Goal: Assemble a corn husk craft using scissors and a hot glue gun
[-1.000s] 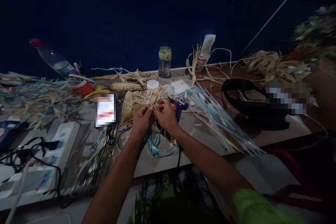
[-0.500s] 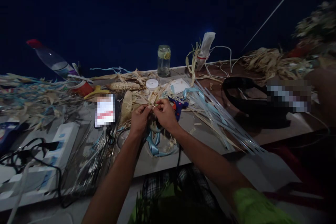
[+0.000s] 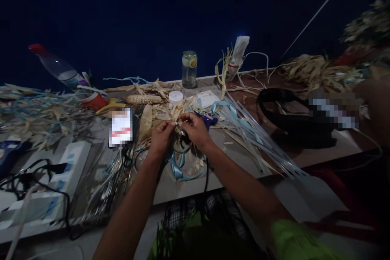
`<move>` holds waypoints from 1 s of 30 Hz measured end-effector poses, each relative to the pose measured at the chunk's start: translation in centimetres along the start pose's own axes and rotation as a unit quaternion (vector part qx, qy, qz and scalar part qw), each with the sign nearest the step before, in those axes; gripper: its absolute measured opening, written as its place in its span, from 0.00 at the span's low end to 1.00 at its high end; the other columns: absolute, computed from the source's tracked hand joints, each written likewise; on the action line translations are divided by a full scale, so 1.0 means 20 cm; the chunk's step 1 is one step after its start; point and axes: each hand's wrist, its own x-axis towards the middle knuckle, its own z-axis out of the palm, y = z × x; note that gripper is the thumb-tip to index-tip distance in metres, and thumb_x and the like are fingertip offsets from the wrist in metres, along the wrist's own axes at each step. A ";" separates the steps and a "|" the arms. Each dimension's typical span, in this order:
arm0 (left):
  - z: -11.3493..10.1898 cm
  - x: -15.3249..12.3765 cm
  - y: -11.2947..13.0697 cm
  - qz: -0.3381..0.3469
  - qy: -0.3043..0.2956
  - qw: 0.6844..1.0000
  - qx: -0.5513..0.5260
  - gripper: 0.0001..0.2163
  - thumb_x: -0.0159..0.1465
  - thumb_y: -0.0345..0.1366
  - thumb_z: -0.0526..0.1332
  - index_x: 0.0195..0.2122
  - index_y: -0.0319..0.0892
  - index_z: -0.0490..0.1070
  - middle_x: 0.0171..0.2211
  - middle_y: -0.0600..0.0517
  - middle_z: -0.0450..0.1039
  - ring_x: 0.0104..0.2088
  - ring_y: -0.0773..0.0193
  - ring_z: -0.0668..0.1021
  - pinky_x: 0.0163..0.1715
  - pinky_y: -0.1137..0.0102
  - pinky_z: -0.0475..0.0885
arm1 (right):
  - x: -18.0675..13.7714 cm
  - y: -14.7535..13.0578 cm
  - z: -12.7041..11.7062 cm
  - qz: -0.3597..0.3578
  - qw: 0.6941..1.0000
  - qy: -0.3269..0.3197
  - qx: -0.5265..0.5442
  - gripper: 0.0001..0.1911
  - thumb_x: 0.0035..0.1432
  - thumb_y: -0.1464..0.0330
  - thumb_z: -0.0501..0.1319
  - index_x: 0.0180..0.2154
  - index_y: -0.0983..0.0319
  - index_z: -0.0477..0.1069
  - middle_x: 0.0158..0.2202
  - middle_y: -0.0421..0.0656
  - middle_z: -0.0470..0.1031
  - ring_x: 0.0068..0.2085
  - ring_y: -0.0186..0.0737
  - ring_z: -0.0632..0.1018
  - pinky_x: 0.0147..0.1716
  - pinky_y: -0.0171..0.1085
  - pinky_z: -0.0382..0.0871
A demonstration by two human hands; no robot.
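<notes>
My left hand (image 3: 161, 138) and my right hand (image 3: 195, 129) meet over the middle of the table, fingertips pinched together on a small piece of pale corn husk (image 3: 179, 125). A light blue ribbon (image 3: 178, 166) hangs in loops below the hands. A blue glue gun (image 3: 207, 119) lies just behind my right hand. Dried husk strips (image 3: 164, 109) are heaped around the hands, with a corn cob (image 3: 144, 99) further back.
A phone (image 3: 121, 127) lies left of the hands, a white power strip (image 3: 68, 166) with cables at far left. A glass jar (image 3: 189, 69), a white round lid (image 3: 176, 96), a tipped bottle (image 3: 59, 68), a black bag (image 3: 292, 120) and long blue-white strips (image 3: 258, 142) surround.
Both hands stay pinched on the husk piece and have shifted slightly; the right hand has lowered a little toward the ribbon.
</notes>
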 end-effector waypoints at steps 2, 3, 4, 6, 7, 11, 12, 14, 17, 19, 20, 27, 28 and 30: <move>0.00 -0.01 0.00 -0.004 -0.013 1.000 0.020 0.11 0.50 0.40 0.64 0.23 0.39 0.64 0.15 0.61 0.56 0.15 0.77 0.58 0.17 0.78 0.52 | 0.01 0.00 -0.02 -0.007 1.000 -0.013 0.011 0.12 0.46 0.64 0.59 0.34 0.63 0.68 0.31 0.39 0.70 0.28 0.30 0.69 0.31 0.32 0.64; 0.01 -0.01 0.01 -0.004 -0.024 0.999 0.034 0.11 0.50 0.40 0.64 0.23 0.39 0.65 0.15 0.60 0.56 0.16 0.76 0.58 0.17 0.78 0.52 | 0.01 0.00 -0.03 -0.008 1.000 -0.025 0.013 0.12 0.46 0.64 0.59 0.33 0.63 0.68 0.30 0.39 0.70 0.29 0.31 0.69 0.32 0.33 0.64; 0.01 -0.01 0.01 -0.004 -0.033 0.998 0.049 0.11 0.50 0.41 0.64 0.23 0.38 0.66 0.16 0.60 0.58 0.16 0.76 0.59 0.17 0.78 0.53 | 0.02 0.00 -0.04 -0.009 0.999 -0.037 0.008 0.11 0.46 0.64 0.59 0.32 0.63 0.69 0.30 0.39 0.70 0.30 0.31 0.70 0.32 0.33 0.64; 0.01 -0.01 0.02 -0.003 -0.048 0.996 0.078 0.12 0.49 0.42 0.64 0.24 0.38 0.67 0.17 0.59 0.60 0.17 0.76 0.60 0.18 0.78 0.55 | 0.02 0.00 -0.04 -0.015 0.999 -0.049 -0.017 0.09 0.46 0.65 0.59 0.30 0.63 0.69 0.27 0.37 0.70 0.29 0.31 0.69 0.32 0.32 0.64; 0.02 -0.02 0.02 -0.002 -0.052 0.995 0.090 0.12 0.49 0.42 0.64 0.24 0.37 0.67 0.17 0.58 0.61 0.18 0.75 0.61 0.18 0.78 0.55 | 0.03 0.00 -0.04 -0.018 0.998 -0.048 -0.032 0.07 0.47 0.65 0.59 0.28 0.63 0.68 0.25 0.37 0.69 0.28 0.31 0.69 0.31 0.32 0.63; 0.03 -0.03 0.02 0.016 -0.060 0.989 0.131 0.13 0.51 0.44 0.63 0.25 0.38 0.67 0.17 0.58 0.62 0.17 0.74 0.62 0.17 0.77 0.56 | 0.03 -0.01 -0.05 -0.017 0.997 -0.022 -0.069 0.04 0.46 0.68 0.58 0.24 0.63 0.66 0.23 0.36 0.67 0.26 0.30 0.67 0.29 0.31 0.61; 0.03 -0.03 0.02 0.018 -0.066 0.988 0.140 0.13 0.52 0.45 0.62 0.26 0.38 0.67 0.17 0.58 0.62 0.17 0.74 0.62 0.17 0.77 0.56 | 0.03 -0.01 -0.05 -0.015 0.997 -0.016 -0.074 0.04 0.46 0.68 0.58 0.24 0.63 0.65 0.23 0.36 0.67 0.26 0.30 0.67 0.29 0.31 0.61; 0.02 -0.04 0.02 0.012 -0.088 0.985 0.145 0.13 0.54 0.46 0.60 0.26 0.39 0.66 0.15 0.58 0.61 0.15 0.73 0.62 0.16 0.77 0.56 | 0.02 -0.01 -0.05 -0.009 0.996 -0.019 -0.082 0.04 0.47 0.69 0.57 0.24 0.62 0.65 0.22 0.35 0.67 0.25 0.30 0.67 0.28 0.31 0.60; 0.02 -0.04 0.01 -0.003 -0.117 0.986 0.121 0.14 0.55 0.47 0.59 0.25 0.39 0.65 0.12 0.58 0.57 0.14 0.74 0.60 0.15 0.76 0.55 | 0.02 -0.01 -0.05 -0.006 0.995 -0.037 -0.091 0.06 0.49 0.69 0.55 0.23 0.62 0.63 0.19 0.35 0.65 0.23 0.30 0.66 0.25 0.31 0.59; 0.03 -0.04 0.02 -0.012 -0.119 0.988 0.100 0.14 0.54 0.46 0.60 0.24 0.38 0.65 0.13 0.58 0.59 0.14 0.75 0.60 0.15 0.77 0.55 | 0.02 -0.01 -0.05 -0.016 0.994 -0.034 -0.100 0.07 0.50 0.69 0.54 0.21 0.62 0.63 0.19 0.35 0.64 0.23 0.30 0.66 0.26 0.31 0.59; 0.03 -0.04 0.02 -0.017 -0.116 0.989 0.090 0.14 0.53 0.46 0.61 0.25 0.38 0.66 0.15 0.58 0.61 0.14 0.75 0.60 0.15 0.77 0.55 | 0.02 -0.01 -0.05 -0.023 0.994 -0.027 -0.104 0.08 0.50 0.69 0.55 0.21 0.62 0.62 0.19 0.35 0.65 0.24 0.30 0.66 0.26 0.31 0.59; 0.01 -0.04 0.02 -0.063 -0.098 0.991 0.061 0.14 0.47 0.41 0.66 0.29 0.37 0.67 0.19 0.57 0.66 0.15 0.76 0.62 0.16 0.78 0.56 | 0.04 0.00 -0.06 -0.008 0.998 -0.017 -0.067 0.08 0.50 0.66 0.55 0.22 0.62 0.64 0.20 0.36 0.68 0.25 0.30 0.68 0.28 0.31 0.61; 0.02 -0.04 0.02 -0.065 -0.093 0.992 0.059 0.14 0.47 0.41 0.66 0.29 0.37 0.67 0.19 0.57 0.66 0.15 0.76 0.62 0.15 0.78 0.56 | 0.04 0.00 -0.06 -0.002 0.998 -0.019 -0.054 0.08 0.49 0.66 0.56 0.22 0.63 0.64 0.21 0.36 0.68 0.24 0.30 0.68 0.28 0.31 0.61; 0.02 -0.04 0.03 -0.067 -0.082 0.993 0.056 0.14 0.46 0.40 0.67 0.29 0.38 0.66 0.19 0.57 0.66 0.15 0.76 0.63 0.16 0.78 0.57 | 0.04 0.01 -0.06 0.013 0.999 -0.024 -0.017 0.08 0.48 0.65 0.57 0.22 0.63 0.66 0.21 0.36 0.68 0.24 0.29 0.68 0.28 0.31 0.61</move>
